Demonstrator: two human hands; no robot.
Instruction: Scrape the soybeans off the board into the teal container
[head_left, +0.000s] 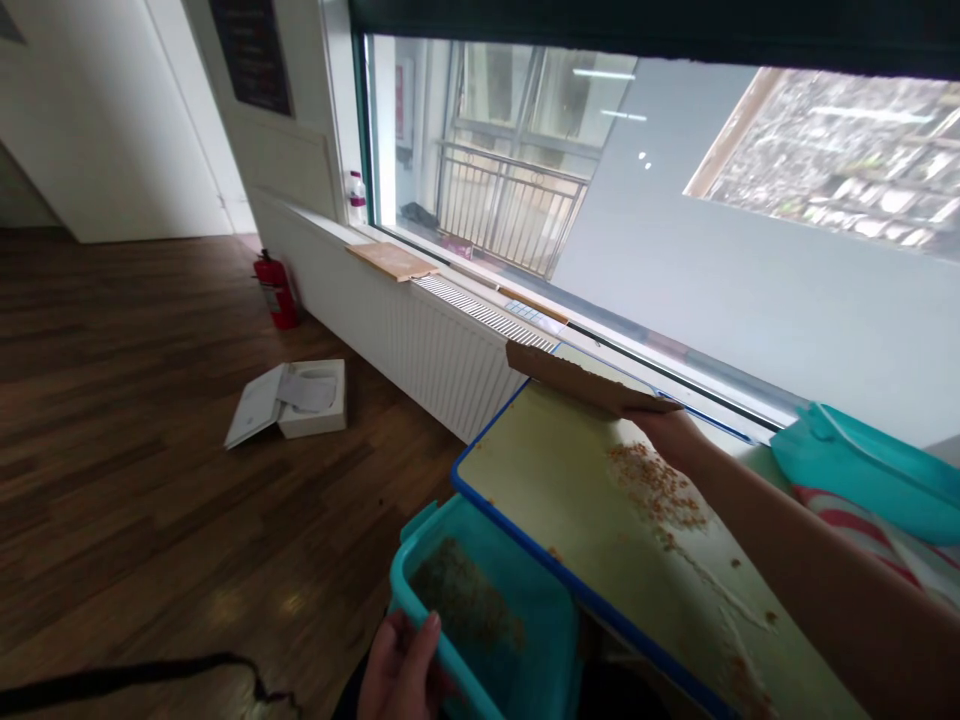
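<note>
My left hand (pixel 405 668) is closed on the near-left rim of a teal plastic bin (pixel 536 610), held just below the table's edge. Brownish grains (pixel 461 590) lie in the bottom of that bin. Stretched over the pale table (pixel 555 460) with its blue edging, my right hand (pixel 666 432) grips one end of a long cardboard strip (pixel 574 380). The strip stands on its long side near the window side of the tabletop. Orange-brown crumbs (pixel 660 485) are spread beneath my right wrist, and a whitish trail runs from them toward me.
A second teal container (pixel 870 465) and a red-and-white striped bag or cloth (pixel 862 535) sit at the right. Along the window runs a white radiator (pixel 405 340) bearing a wooden board (pixel 391 261). An opened white box (pixel 313 400) and a fire extinguisher (pixel 276 290) stand on the floor.
</note>
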